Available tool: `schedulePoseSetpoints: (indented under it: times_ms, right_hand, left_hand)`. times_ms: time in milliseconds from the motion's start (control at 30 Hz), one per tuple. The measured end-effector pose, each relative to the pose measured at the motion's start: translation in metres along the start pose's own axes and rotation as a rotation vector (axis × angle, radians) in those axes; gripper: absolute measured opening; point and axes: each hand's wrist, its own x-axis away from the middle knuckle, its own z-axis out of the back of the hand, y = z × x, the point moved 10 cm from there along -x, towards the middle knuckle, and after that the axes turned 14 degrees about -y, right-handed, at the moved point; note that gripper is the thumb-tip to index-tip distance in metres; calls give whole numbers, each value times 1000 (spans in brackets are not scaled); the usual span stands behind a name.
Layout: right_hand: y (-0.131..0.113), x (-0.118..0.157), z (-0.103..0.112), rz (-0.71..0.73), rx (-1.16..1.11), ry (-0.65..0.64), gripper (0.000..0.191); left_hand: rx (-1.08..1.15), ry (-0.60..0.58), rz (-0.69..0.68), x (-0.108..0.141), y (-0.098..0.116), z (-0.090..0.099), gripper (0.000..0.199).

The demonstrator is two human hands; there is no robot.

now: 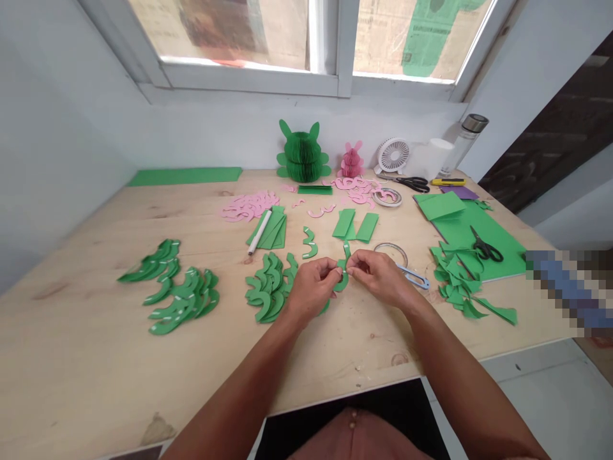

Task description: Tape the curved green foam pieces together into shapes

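Note:
Over the middle of the table, both hands meet at a curved green paper cutout (343, 263) that bears small white tape strips. My left hand (313, 281) pinches it from the left, fingers closed. My right hand (376, 271) has thumb and forefinger pressed together at the cutout's right edge; whether a bit of tape is between them is too small to tell. Just left of my left hand lies a pile of curved green cutouts (269, 287). Beyond it sits a taped green cutout (309, 246). A tape roll (405, 249) and a blue cutter (414, 277) lie by my right hand.
Taped green cutouts (184, 300) lie at left. Green scraps (460, 281), black-handled scissors (487, 249) and green sheets (488, 230) occupy the right. Farther back are pink cutouts (251, 206), a white marker (260, 233), a green paper figure (302, 153) and a small fan (393, 155).

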Motion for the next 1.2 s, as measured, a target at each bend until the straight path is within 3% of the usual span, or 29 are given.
schedulePoseSetpoints:
  times_ms: [1200]
  right_hand:
    - [-1, -1, 0, 9, 26, 18, 4]
  left_hand:
    - [19, 61, 48, 5, -1, 3, 14]
